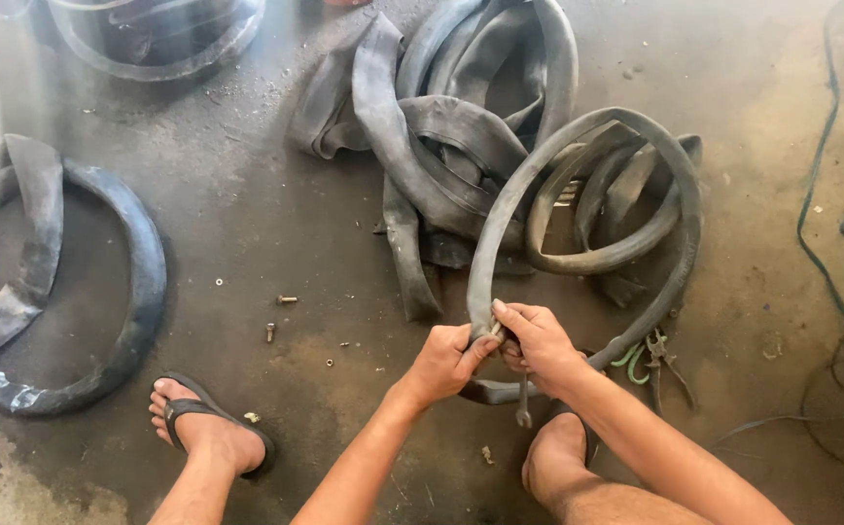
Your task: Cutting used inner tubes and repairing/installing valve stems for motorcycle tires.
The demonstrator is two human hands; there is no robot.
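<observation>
Both hands (500, 350) grip a rubber inner tube (680, 204).

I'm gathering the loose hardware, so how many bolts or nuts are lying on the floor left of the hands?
4 that I can make out: a washer, a bolt, another bolt, and a nut. Others may be hidden under the inner tubes.

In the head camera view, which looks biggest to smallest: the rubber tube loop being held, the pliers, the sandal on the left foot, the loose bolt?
1. Inner tube loop, by far.
2. Sandal.
3. Pliers; close to the sandal, so unsure.
4. Bolt, tiny.
</observation>
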